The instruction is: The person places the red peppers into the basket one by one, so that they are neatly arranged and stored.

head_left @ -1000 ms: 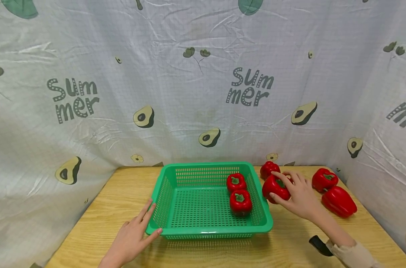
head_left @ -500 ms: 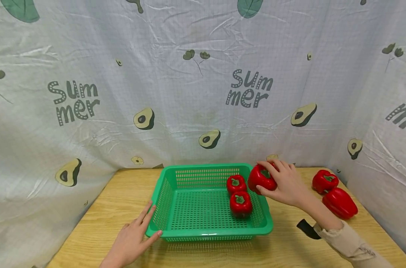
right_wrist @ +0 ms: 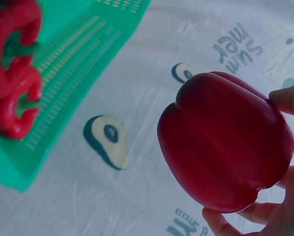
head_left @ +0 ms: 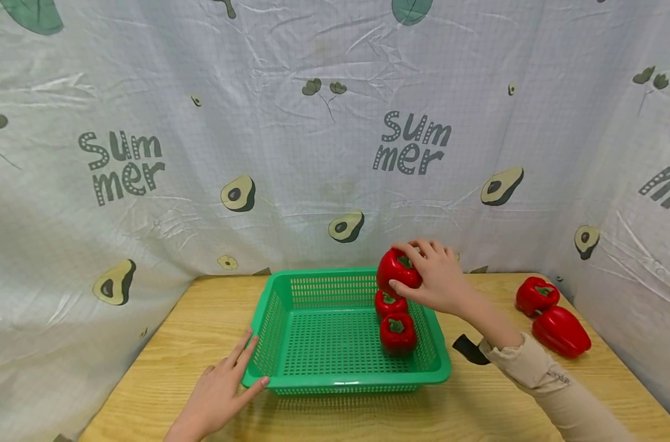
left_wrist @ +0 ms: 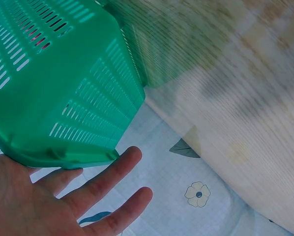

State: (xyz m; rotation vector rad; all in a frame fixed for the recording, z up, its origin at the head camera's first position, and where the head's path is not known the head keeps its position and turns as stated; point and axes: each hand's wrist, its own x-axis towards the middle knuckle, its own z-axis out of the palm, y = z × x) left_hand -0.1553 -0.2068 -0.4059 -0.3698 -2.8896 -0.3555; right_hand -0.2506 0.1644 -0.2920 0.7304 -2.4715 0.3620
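Holding red pepper up at right rear of green basket: right hand, fingers and thumb curled round it. Left hand, fingers spread, against basket's front left corner. Rear pepper and front pepper block basket's right side, rear one partly hidden. Two loose peppers on table, right; printed curtain behind.
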